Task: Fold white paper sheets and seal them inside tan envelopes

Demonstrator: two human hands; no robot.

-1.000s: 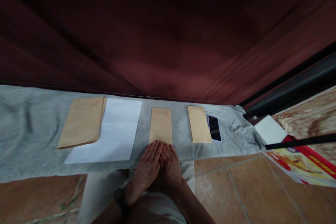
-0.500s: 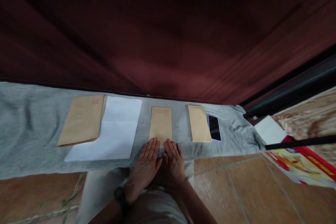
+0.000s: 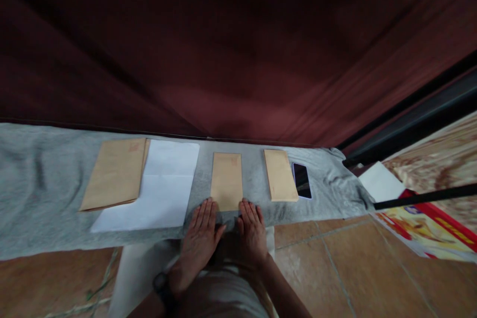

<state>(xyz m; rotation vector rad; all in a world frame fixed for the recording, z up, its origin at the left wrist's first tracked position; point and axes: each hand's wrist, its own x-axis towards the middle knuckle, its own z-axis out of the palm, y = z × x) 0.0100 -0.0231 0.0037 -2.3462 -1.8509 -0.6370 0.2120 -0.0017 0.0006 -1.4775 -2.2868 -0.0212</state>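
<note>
A brown paper envelope (image 3: pixel 227 179) lies flat in front of me on the grey cloth, a faint red mark near its top right corner. My left hand (image 3: pixel 200 233) rests palm down with fingers stretched out, its fingertips at the envelope's lower left corner. At the lower right corner lies my right hand (image 3: pixel 252 231), also flat, with its fingers extended. Neither hand is wrapped around anything. To the right is a stack of brown envelopes (image 3: pixel 280 176). Larger brown envelopes (image 3: pixel 115 174) on the left partly cover white paper sheets (image 3: pixel 171 179).
A smartphone (image 3: pixel 301 180) lies beside the right-hand stack. The grey cloth (image 3: pixel 331 189) covers a narrow surface, with a dark red curtain (image 3: pixel 238 84) behind it. Black bars (image 3: pixel 421 196) and a red-and-yellow box (image 3: pixel 428 226) stand at the right, above the tiled floor (image 3: pixel 309 258).
My hands have moved apart and slightly back, from the envelope's lower edge out to its two lower corners. The envelope stays in place on the cloth.
</note>
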